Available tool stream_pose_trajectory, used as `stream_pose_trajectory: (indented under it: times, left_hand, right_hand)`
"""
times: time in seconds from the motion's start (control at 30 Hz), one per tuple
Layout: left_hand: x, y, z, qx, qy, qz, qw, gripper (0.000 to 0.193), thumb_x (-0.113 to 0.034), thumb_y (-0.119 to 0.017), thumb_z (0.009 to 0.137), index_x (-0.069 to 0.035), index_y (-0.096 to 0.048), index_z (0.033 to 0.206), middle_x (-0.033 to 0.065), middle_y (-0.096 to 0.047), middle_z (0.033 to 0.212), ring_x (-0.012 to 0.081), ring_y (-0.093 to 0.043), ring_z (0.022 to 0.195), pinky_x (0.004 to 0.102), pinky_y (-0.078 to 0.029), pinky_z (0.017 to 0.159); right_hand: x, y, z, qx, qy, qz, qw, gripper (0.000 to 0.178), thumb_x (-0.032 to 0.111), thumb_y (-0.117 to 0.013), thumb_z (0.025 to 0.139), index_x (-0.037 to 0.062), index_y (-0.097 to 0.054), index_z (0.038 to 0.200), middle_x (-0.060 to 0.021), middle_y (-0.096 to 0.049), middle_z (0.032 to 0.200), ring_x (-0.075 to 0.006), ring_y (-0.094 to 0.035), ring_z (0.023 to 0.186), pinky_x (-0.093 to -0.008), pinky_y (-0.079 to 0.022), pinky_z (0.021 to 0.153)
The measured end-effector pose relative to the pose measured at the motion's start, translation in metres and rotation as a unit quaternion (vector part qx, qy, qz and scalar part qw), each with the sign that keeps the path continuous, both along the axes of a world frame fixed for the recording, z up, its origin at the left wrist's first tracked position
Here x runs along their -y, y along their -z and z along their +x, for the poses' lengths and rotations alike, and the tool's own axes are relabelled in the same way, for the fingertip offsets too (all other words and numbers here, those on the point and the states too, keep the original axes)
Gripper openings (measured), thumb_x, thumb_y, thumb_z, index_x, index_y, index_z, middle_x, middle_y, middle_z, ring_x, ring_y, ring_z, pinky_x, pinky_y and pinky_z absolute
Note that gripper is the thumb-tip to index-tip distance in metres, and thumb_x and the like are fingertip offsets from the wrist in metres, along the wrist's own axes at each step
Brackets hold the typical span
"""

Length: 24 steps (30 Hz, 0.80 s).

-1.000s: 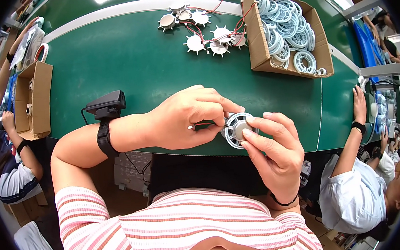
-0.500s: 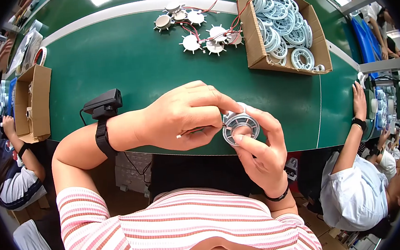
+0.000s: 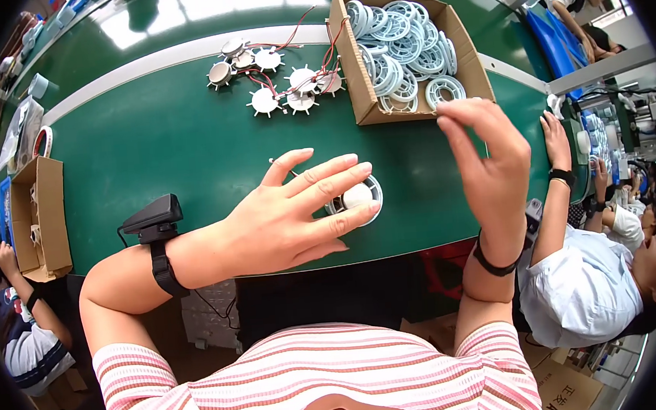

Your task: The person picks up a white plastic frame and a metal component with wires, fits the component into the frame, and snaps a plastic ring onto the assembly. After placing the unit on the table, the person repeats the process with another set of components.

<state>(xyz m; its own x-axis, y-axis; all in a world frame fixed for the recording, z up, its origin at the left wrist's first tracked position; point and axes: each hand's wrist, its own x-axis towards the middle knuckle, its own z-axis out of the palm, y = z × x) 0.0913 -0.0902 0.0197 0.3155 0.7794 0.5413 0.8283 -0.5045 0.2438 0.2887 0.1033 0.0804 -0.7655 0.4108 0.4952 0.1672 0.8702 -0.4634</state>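
Disc [image 3: 357,196] round, white plastic, ribbed | left hand [image 3: 291,219] over it, open

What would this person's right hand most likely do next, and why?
Probably dip into the cardboard box for one white ring. The right hand is open and empty, raised just before the box's near wall, while the left hand lies over the round part on the green table.

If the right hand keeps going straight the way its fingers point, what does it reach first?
Most likely the cardboard box of white ring-shaped parts: the right hand points up-table at its near wall. Its height above the table is unclear.
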Motion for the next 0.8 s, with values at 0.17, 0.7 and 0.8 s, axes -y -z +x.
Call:
stream_pose_trajectory:
  times: [0.17,0.7,0.8]
  left_hand:
    - [0.002,0.008,-0.004,0.14,-0.032,-0.089,0.986,0.062,-0.014,-0.077,0.084,-0.005,-0.053,0.14,0.0137,-0.066,0.127,0.0278,-0.066,0.11,0.041,-0.049,0.096]
    - [0.001,0.021,-0.017,0.36,-0.062,-0.11,0.924,0.036,-0.005,-0.068,0.092,-0.002,-0.058,0.126,0.0126,-0.066,0.111,0.0255,-0.067,0.104,0.0371,-0.053,0.091]
    - [0.001,0.021,-0.014,0.37,-0.053,-0.121,0.919,0.031,0.0,-0.066,0.092,0.0,-0.06,0.123,0.0126,-0.066,0.109,0.0242,-0.068,0.101,0.0348,-0.054,0.089]
  right_hand:
    - [0.013,-0.007,-0.021,0.082,-0.059,-0.006,0.995,0.029,0.009,-0.082,0.081,-0.0007,-0.071,0.107,-0.0152,-0.069,0.103,-0.0296,-0.069,0.089,-0.0359,-0.054,0.081]
    - [-0.026,0.04,0.059,0.121,0.168,0.066,0.976,0.047,0.0,-0.077,0.077,0.0068,-0.063,0.121,-0.0136,-0.058,0.131,-0.0333,-0.055,0.122,-0.0419,-0.048,0.099]
    - [-0.084,0.049,0.08,0.096,0.247,0.16,0.951,0.044,0.005,-0.077,0.081,0.0068,-0.063,0.123,-0.0142,-0.059,0.133,-0.0338,-0.055,0.123,-0.043,-0.047,0.1]
